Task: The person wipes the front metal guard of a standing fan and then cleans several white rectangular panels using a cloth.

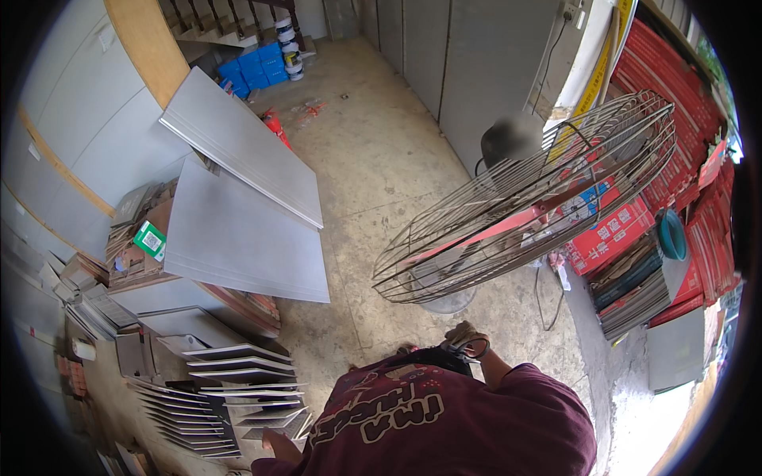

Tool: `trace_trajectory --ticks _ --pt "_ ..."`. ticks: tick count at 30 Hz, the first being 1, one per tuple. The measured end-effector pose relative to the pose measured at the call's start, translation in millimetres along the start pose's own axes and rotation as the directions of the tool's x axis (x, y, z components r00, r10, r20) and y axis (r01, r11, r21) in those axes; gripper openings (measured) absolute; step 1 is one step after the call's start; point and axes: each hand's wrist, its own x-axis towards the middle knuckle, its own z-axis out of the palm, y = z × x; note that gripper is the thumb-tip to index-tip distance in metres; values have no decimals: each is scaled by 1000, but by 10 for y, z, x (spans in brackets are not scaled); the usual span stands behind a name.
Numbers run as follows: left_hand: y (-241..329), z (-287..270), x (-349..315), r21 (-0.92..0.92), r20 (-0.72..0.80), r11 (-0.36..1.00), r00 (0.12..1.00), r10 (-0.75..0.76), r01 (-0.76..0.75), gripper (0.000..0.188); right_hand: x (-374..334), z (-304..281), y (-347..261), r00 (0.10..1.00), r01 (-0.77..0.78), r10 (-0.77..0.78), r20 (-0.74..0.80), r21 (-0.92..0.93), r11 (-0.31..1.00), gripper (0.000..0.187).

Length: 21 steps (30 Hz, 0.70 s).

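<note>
My right hand [467, 338] is in front of my dark red shirt [476, 408]. Its fingers are curled round a dark loop-shaped thing [477, 347], whose kind I cannot make out. Low on the left, my left hand [276, 443] comes out past the shirt. It is beside a rack of fanned-out tile samples [252, 373], and its fingers are too small and partly hidden to read. Ahead of the right hand stands a large fan [524, 214] with a wire cage and red blades.
Large grey slabs [246, 230] lean over stacked boards on the left, with a green card [149, 239] beside them. Red cartons [611, 234] and stacked red boxes [659, 87] line the right. Blue boxes [254, 67] and white buckets [291, 59] stand by the stairs. A cable [548, 317] crosses the floor.
</note>
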Motion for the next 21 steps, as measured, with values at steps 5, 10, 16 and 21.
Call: trace_trajectory --ticks 5,10,16,21 --pt "34 -103 -62 -40 -29 999 999 13 -15 62 -27 419 -519 991 -100 97 -91 -35 994 13" --pt "-105 -80 -26 -93 -67 995 997 -32 26 65 -155 870 -1322 939 -271 255 -230 -42 962 13" --pt "-280 -246 -9 -179 -171 981 980 -104 72 69 -295 1034 -1794 869 -391 365 -334 -12 920 13" --pt "-411 -300 -11 -220 -300 967 934 -193 129 72 -350 1031 -1957 843 -432 394 -366 -27 901 13"
